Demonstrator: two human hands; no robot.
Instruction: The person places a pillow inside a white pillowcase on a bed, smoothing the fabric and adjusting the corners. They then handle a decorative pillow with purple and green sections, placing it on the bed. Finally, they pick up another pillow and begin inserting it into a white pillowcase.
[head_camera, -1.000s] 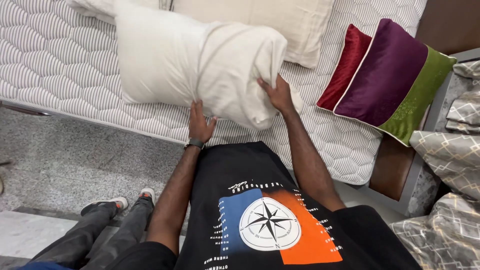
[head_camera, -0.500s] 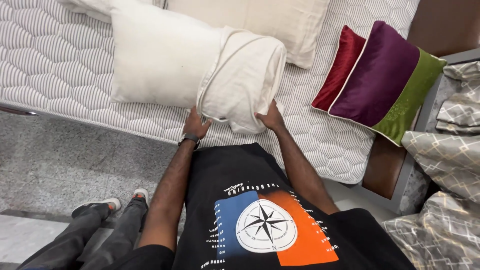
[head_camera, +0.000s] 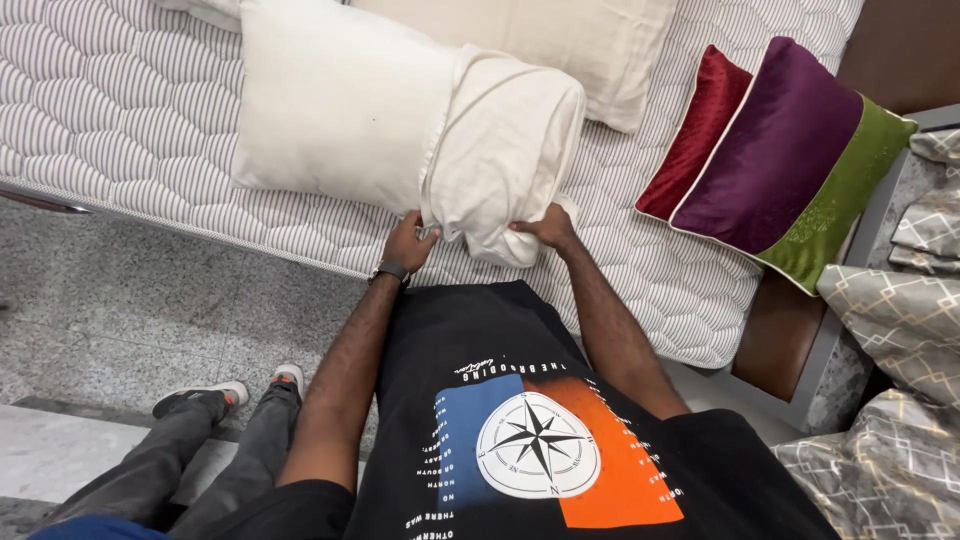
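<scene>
Both hands are at the near end of a white pillow (head_camera: 340, 120) that lies across a bare quilted mattress (head_camera: 90, 120), near its front edge. The left hand (head_camera: 407, 243) is closed on the gathered hem of a cream pillowcase (head_camera: 505, 150) at the pillow's near left corner; the right hand (head_camera: 543, 229) is closed on the same hem at the near right corner, fingers curled into the loose fabric. The case, the only container in view, holds just the right-hand end of the pillow: that end is covered and bunched in folds, while the larger left part of the pillow is bare of it. In my judgement the casing is at an early to middle stage: the opening is over one end, but the fabric has not been drawn along the length, and smoothing and closing remain. A second cream pillow (head_camera: 560, 40) lies beyond, at the far side of the mattress, touching or nearly touching the first. To the right, well apart from the hands, a dark red cushion (head_camera: 695, 140) lies partly under a purple and green cushion (head_camera: 790, 160). Patterned grey bedding (head_camera: 900, 320) is heaped at the near right. A second person's legs (head_camera: 200, 440) stand on the speckled floor (head_camera: 120, 310) at the near left.
</scene>
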